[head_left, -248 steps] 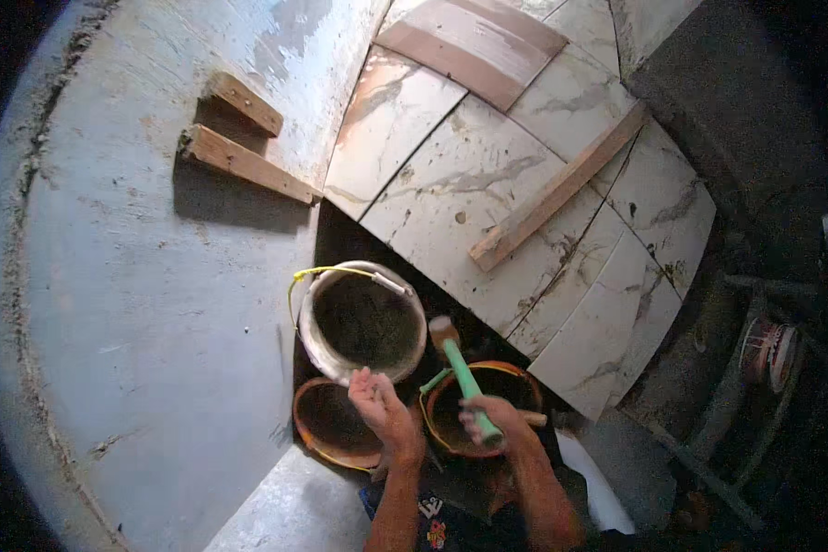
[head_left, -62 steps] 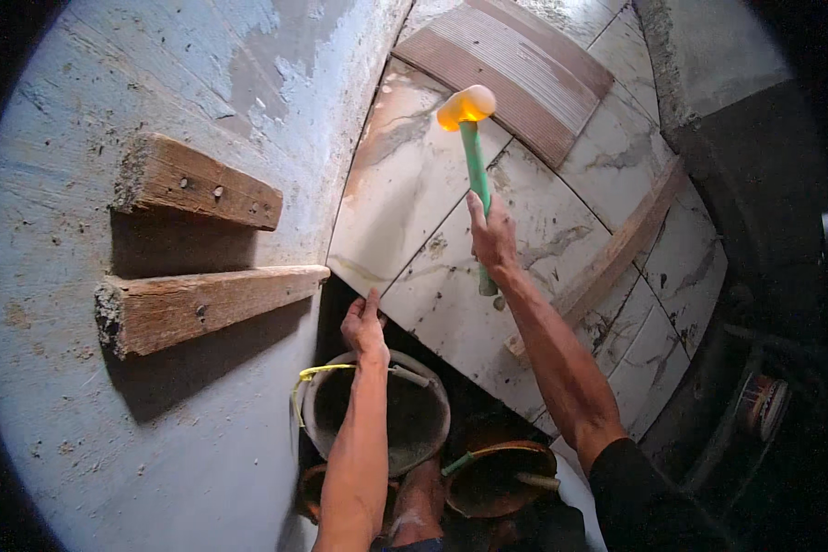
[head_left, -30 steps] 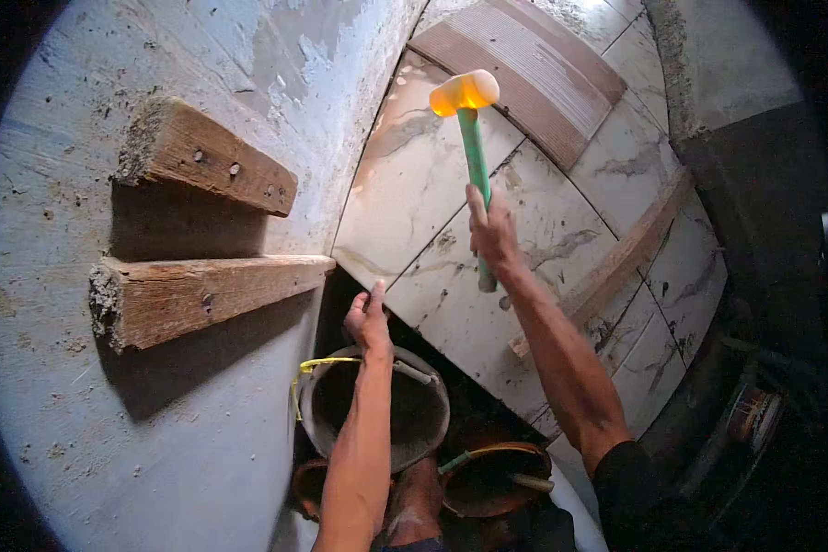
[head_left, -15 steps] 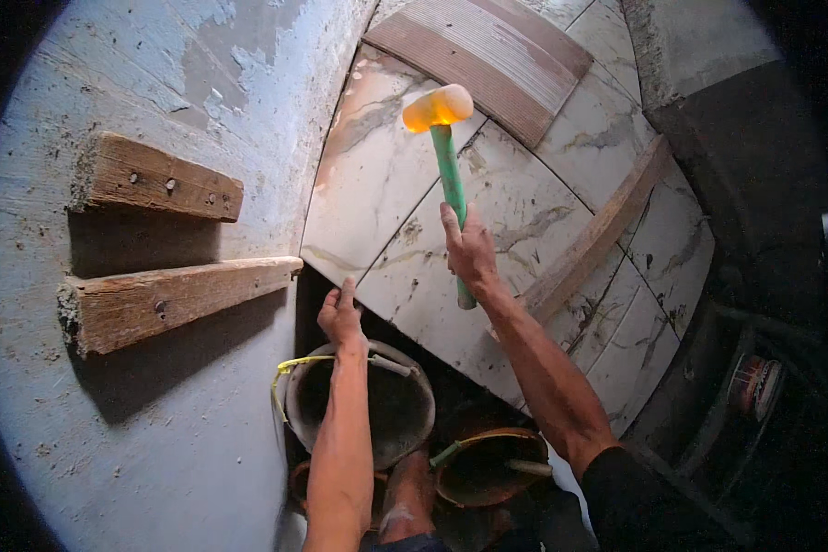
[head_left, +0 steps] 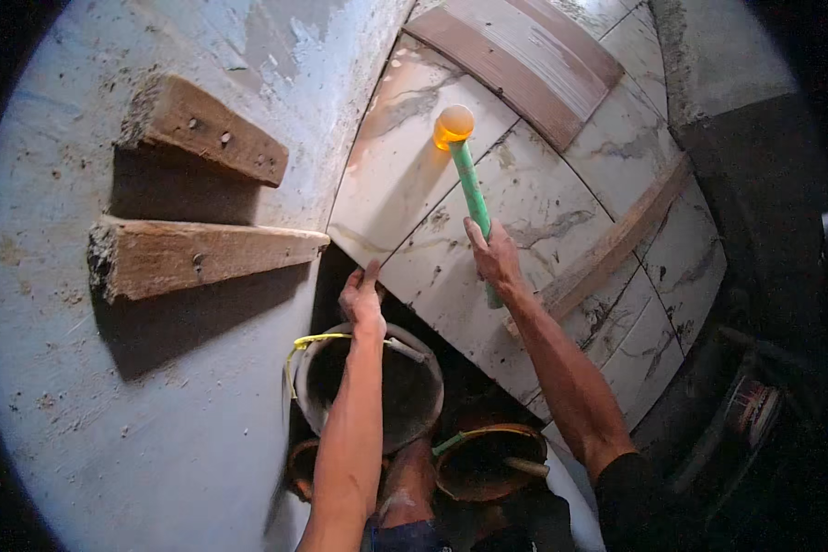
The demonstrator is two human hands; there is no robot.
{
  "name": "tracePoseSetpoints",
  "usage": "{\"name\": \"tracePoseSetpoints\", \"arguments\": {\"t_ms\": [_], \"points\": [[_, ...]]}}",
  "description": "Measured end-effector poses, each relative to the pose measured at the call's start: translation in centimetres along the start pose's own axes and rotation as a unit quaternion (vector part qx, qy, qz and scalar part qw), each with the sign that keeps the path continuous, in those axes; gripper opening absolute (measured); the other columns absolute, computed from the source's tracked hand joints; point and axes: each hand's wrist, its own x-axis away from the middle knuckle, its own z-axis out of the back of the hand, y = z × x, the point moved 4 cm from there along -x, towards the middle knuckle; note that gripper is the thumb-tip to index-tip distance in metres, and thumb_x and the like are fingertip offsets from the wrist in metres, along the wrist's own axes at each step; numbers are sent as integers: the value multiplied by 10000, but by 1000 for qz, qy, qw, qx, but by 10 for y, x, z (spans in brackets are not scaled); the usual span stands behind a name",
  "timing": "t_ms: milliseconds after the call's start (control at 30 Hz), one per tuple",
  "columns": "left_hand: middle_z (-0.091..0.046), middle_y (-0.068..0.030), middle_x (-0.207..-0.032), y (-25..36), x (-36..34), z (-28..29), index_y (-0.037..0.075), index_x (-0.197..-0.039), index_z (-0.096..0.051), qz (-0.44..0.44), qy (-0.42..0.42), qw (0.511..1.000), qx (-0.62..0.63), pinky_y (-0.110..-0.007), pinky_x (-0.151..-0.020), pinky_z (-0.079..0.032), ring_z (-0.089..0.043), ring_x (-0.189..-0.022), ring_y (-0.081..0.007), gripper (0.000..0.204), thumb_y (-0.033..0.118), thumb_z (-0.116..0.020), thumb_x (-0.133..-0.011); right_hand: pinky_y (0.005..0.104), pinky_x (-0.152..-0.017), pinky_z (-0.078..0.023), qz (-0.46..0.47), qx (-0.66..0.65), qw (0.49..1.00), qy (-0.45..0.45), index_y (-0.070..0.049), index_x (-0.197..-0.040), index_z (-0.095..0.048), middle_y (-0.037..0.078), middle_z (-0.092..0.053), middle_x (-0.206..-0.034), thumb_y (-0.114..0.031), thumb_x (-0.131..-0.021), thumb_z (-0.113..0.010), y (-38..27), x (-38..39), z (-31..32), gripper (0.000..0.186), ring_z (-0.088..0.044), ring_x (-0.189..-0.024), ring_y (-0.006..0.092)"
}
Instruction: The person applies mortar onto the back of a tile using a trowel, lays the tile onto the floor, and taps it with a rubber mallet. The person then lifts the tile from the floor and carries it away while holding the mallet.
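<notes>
Hiding the mallet (head_left: pixel 466 175) handle's middle: right hand (head_left: pixel 495 259).

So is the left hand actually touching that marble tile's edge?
Touching: the head view shows the left hand with its fingertips pressed on the lower edge of the marble tile.

Approx. 8 s ago both hands are low over the buckets; now both are up at the tiled wall. The right hand (head_left: pixel 495 259) now grips the green handle of the rubber mallet (head_left: pixel 467 184) w/ its head raised onto the marble tile (head_left: pixel 405 175), vs. held down near the brown bucket (head_left: pixel 488 460) before. In the last 2 s the mallet head moves from the tile's upper part down to approx. its middle. The left hand (head_left: pixel 362 296) goes from the grey bucket (head_left: pixel 368 382) rim up to the tile's lower edge.
</notes>
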Motion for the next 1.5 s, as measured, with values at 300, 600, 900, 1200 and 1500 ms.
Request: {"name": "tracePoseSetpoints", "arguments": {"t_ms": [300, 600, 900, 1200, 1500], "points": [[-579, -30, -839, -5, -2, 10, -20, -1063, -520, 29, 27, 994, -98, -207, -539, -348, -466, -637, -74, 510, 239, -742, -684, 401, -442, -374, -3, -31, 999, -22, 27, -760, -476, 142, -483, -510, -435, -851, -463, -5, 21, 3, 472, -496, -459, 279], [-581, -24, -768, -1, 4, 6, -19, -938, -580, 13, 39, 996, -80, -199, -504, -380, -481, -565, -87, 325, 141, -726, -696, 397, -455, -378, -15, 3, 998, -67, 11, -806, -486, 161, -485, -536, -433, -855, -458, 1, 28, -6, 448, -504, -468, 278], [-582, 1, -774, -6, -5, 9, 43, -851, -584, 18, 27, 995, -97, -222, -546, -403, -510, -644, -88, 268, 181, -741, -684, 336, -392, -371, -9, -39, 996, -83, -2, -808, -484, 89, -462, -527, -449, -855, -448, -2, 40, -8, 451, -476, -420, 182], [-583, -32, -810, -15, -10, 9, 20, -910, -565, 59, -18, 998, -30, -218, -615, -429, -536, -688, -105, 310, 195, -722, -707, 320, -382, -380, 9, -98, 994, -54, -17, -818, -492, 57, -478, -541, -457, -852, -444, -31, 9, -16, 445, -471, -397, 145], [-574, -30, -817, 1, 4, 3, 2, -897, -567, 41, -25, 998, -51, -228, -701, -404, -502, -733, -106, 327, 201, -731, -696, 448, -524, -419, 70, 84, 993, -32, 4, -836, -492, 222, -555, -649, -474, -853, -411, -53, -40, -31, 485, -555, -589, 372]]}}
